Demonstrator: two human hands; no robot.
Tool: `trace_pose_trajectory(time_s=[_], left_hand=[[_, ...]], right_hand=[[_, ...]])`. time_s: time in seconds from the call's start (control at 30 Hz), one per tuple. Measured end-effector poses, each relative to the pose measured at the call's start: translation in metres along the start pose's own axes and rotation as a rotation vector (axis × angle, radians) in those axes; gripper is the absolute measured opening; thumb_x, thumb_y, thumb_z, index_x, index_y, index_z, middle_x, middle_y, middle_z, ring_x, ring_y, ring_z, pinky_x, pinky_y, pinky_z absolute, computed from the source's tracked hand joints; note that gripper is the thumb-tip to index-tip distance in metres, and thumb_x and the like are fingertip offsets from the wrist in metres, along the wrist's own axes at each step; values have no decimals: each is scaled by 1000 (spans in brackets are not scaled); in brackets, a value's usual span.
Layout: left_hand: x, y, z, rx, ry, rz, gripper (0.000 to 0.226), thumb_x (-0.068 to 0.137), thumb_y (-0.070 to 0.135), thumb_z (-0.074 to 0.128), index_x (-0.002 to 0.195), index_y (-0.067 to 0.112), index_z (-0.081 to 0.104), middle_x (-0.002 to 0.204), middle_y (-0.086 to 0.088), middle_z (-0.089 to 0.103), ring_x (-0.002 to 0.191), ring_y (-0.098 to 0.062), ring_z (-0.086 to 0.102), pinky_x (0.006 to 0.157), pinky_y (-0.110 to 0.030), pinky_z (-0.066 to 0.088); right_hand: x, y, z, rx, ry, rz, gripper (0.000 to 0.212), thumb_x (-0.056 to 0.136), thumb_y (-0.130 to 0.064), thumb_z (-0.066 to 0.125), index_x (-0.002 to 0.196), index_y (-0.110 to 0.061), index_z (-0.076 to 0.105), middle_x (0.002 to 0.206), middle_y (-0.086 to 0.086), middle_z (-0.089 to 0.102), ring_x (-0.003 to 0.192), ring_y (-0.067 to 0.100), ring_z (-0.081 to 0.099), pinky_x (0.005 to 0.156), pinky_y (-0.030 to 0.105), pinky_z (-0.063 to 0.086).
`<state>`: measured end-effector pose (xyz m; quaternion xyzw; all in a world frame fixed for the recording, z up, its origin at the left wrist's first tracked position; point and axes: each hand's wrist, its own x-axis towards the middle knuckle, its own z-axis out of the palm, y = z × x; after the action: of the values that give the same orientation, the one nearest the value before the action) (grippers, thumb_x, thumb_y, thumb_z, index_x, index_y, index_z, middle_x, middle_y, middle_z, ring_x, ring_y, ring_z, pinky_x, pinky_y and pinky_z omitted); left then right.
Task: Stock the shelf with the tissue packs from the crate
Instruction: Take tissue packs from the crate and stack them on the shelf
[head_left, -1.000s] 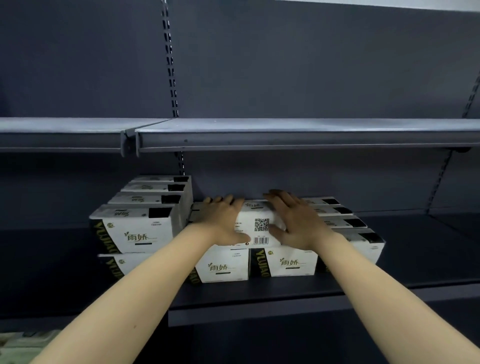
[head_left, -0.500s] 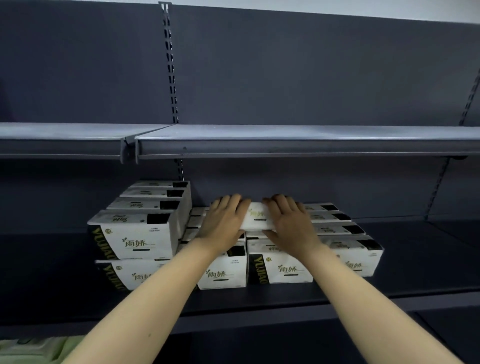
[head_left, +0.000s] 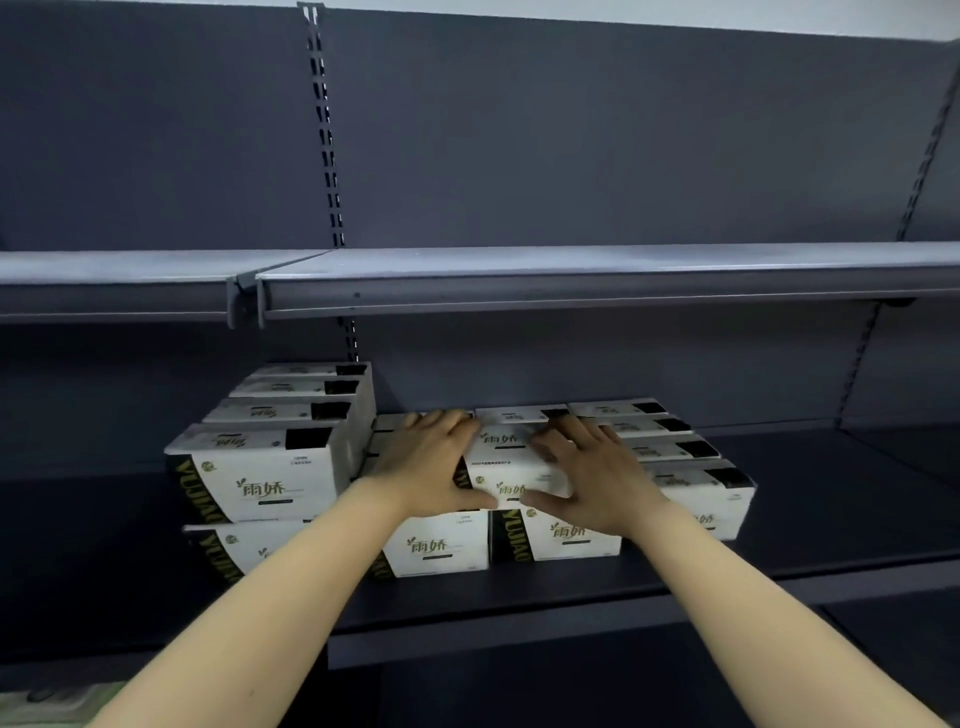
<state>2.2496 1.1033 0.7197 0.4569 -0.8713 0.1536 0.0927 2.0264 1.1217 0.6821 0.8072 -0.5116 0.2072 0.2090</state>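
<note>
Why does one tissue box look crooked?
The tissue pack gripped by the left hand and right hand sits tilted across two bottom packs, straddling their gap, not yet squared with the neat left stack.

Bare grey upper shelf (head_left: 597, 270), slotted upright (head_left: 328, 156) behind.
</note>
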Motion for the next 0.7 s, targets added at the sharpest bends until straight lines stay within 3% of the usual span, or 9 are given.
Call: trace_pose_trajectory(time_s=[0.07,0.2,0.33,0.43,0.53,0.7], left_hand=[[4,-7,1,-71,-83,-36,109,70,76,57,151,19,11,156,3,16,140,-18,19,112,-33,14],[11,-12,2,-97,-178,-61,119,69,76,58,152,19,-4,159,3,2,144,-17,9,115,-36,7],[17,-8,2,-156,-230,-43,121,69,73,61,151,19,-10,159,2,-7,145,-17,-1,115,-36,1],[25,-6,0,-192,-283,-32,124,69,71,64,150,20,-15,158,3,-14,145,-16,-9,115,-37,-3],[35,-7,2,-243,-352,-38,127,66,70,67,149,23,-17,159,3,-11,145,-16,-6,117,-39,-2],[44,-4,5,-299,-398,-56,125,64,62,74,151,24,-8,159,0,5,145,-20,9,117,-41,14]], right_hand=[[2,2,-4,32,-135,61,85,72,-82,32,138,-29,33,133,-3,41,123,21,40,102,39,33],[9,4,-6,169,-237,117,108,59,-92,25,146,-30,18,147,-6,27,137,20,25,112,42,21],[21,5,-12,250,-338,158,106,67,-81,49,149,-31,5,155,-7,18,142,20,17,115,45,15],[32,6,-18,278,-390,158,107,70,-76,56,150,-30,1,157,-5,15,143,20,15,116,45,12],[40,10,-22,345,-427,194,104,72,-69,61,150,-33,3,156,-5,18,143,21,18,115,44,15],[44,15,-16,539,-523,256,105,70,-61,71,149,-35,7,153,-6,28,139,20,28,112,42,27]])
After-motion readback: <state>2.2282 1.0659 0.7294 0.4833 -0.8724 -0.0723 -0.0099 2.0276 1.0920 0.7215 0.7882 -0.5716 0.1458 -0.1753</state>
